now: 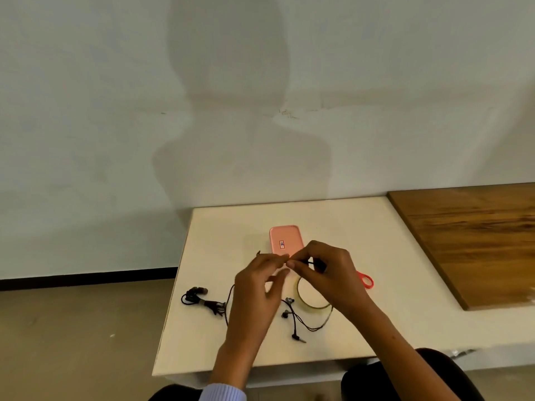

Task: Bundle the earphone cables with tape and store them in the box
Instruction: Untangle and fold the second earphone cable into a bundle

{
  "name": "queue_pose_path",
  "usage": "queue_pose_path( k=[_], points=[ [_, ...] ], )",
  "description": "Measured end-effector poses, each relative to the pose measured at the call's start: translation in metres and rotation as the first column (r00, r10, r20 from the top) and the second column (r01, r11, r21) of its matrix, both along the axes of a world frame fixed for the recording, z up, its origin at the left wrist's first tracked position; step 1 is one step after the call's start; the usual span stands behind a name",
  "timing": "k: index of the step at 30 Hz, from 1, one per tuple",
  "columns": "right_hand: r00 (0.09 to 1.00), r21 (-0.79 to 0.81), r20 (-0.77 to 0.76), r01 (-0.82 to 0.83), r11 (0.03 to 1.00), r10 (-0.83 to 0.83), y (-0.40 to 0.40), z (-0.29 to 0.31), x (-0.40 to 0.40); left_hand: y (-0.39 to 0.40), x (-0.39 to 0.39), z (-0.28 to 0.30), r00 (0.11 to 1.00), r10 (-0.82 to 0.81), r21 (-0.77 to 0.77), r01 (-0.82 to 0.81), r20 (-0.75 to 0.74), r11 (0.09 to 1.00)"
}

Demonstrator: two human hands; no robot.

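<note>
Earphone cable [304, 322]: black, one end lifted between both hands above the worktop [390, 328]; the rest trails down and lies loose below the fingers, with two grey earbuds and an angled plug resting on the surface.

Right hand [333, 273]: fingers [292, 264] curled and pinched on a short black stretch of the cable. Left hand [257, 287]: thumb and forefinger tips together just beside the right fingertips, other fingers relaxed. Whether they nip the cable itself or a strip of tape, cannot tell; blurred.

Tape roll [311, 296]: clear, flat on the worktop directly under the right hand, partly hidden by it.

Second earphone set [202, 299]: already coiled into a bundle, well to the left of the left fingers.

Box [286, 240]: pink, lid on, just beyond the fingertips. Scissors [366, 279]: only a red handle loop shows, behind the right wrist.

Judgement: step in hand is gathering this second cable for taping; task roughly midway, box not yet opened.

Doing it well, as I judge it:
- Keep the right pinch as the fixed anchor; let the left fingers feed even loops into it.
- Draw in earbuds and plug so nothing dangles.
- Hold the coil flat and tight before reaching for tape, or loops will spring loose.
- Wrap the coil's waist, not the buds.
</note>
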State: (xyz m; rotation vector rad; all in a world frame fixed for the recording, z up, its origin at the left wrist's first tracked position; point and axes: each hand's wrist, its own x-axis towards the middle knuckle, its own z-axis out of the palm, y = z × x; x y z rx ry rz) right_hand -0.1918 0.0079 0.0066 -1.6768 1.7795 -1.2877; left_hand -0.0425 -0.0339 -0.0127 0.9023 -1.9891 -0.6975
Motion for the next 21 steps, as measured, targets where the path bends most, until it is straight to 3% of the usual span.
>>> queue_pose_path(
  k=[4, 12, 14, 17, 21],
  points=[
    [0.999, 0.033, 0.022, -0.026, 0.999, 0.025, 0.0, 0.0, -0.006, -0.009, 0.006, 0.001, 0.992, 0.109, -0.007, -0.11, -0.058, 0.994],
    [0.997, 0.091, 0.042, 0.058, 0.994, -0.062, 0.008, -0.003, -0.04, -0.013, 0.015, -0.001, 0.95, 0.265, 0.19, -0.233, -0.165, 0.954],
    [0.995, 0.087, 0.041, 0.081, 0.993, -0.085, 0.009, -0.005, -0.039, -0.011, 0.014, -0.002, 0.966, 0.25, 0.194, -0.233, -0.07, 0.953],
    [0.996, 0.097, 0.031, 0.075, 0.992, -0.078, 0.009, -0.009, -0.033, -0.005, 0.012, -0.002, 0.943, 0.213, 0.097, -0.245, 0.256, 0.965],
    [0.999, 0.141, -0.036, 0.02, 0.99, -0.015, 0.007, -0.01, -0.023, 0.002, 0.001, 0.001, 0.948, 0.026, -0.004, -0.026, 0.318, 1.0]
  ],
)
